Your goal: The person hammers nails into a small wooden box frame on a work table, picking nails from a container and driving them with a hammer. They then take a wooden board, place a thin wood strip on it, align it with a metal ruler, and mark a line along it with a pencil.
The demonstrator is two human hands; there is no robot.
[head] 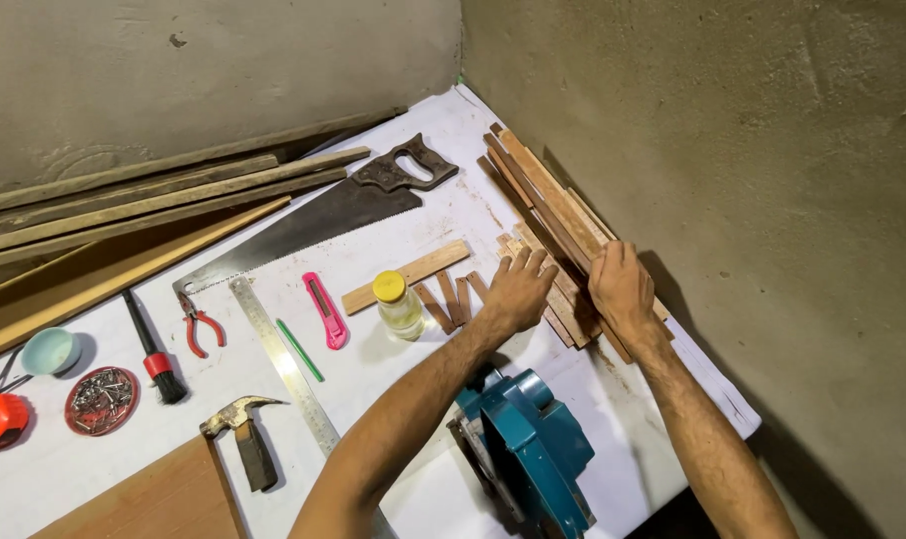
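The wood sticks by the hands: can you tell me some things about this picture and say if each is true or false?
1. Both hands, the left hand and the right hand, rest on the pile of wooden strips. True.
2. The handsaw is in the right hand. False: it lies on the white table, untouched.
3. The small bottle has a yellow cap. True.
4. The utility knife is blue. False: it is pink.
5. The hammer lies near the metal ruler. True.
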